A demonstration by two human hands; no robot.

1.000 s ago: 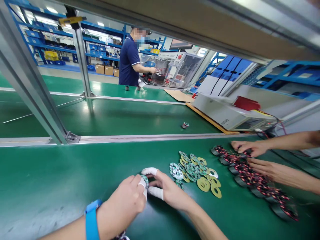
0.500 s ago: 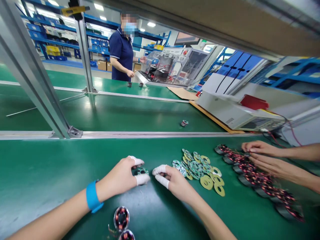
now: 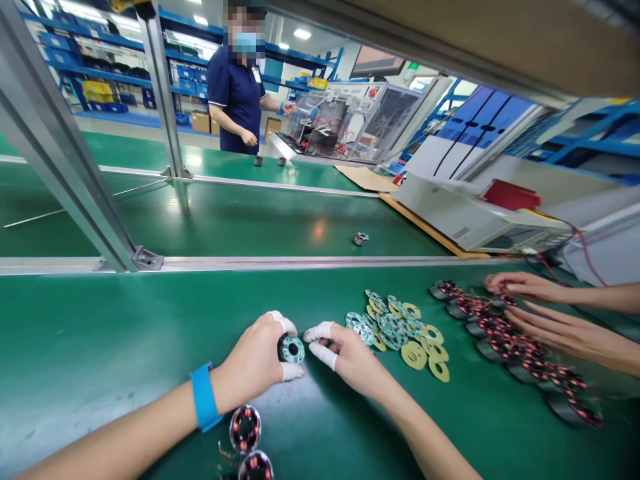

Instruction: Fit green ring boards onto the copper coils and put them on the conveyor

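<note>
My left hand (image 3: 253, 353), with white finger cots and a blue wristband (image 3: 205, 398), is wrapped round a motor stator (image 3: 292, 349). A round green circuit board on the stator faces me. Close to its right side is my right hand (image 3: 357, 363), also in white finger cots, its fingers curled together. Whether anything small sits between those fingertips, I cannot make out. Just right of that hand lies a loose pile of green ring-shaped circuit boards (image 3: 393, 329) and yellow rings (image 3: 414, 355). Below my left wrist are two copper-wound stators (image 3: 245, 429).
At right, another person's hands (image 3: 530, 300) touch a row of wound stators (image 3: 510, 343). An aluminium post (image 3: 80, 140) and rail (image 3: 300, 263) edge the green bench. Beyond stand a single stator (image 3: 361, 239), a white instrument (image 3: 480, 213) and a masked person (image 3: 235, 100) beside a machine.
The stator in my left hand has turned, so its green board now faces me more fully. My left hand has shifted slightly right. The view has tilted a little.
</note>
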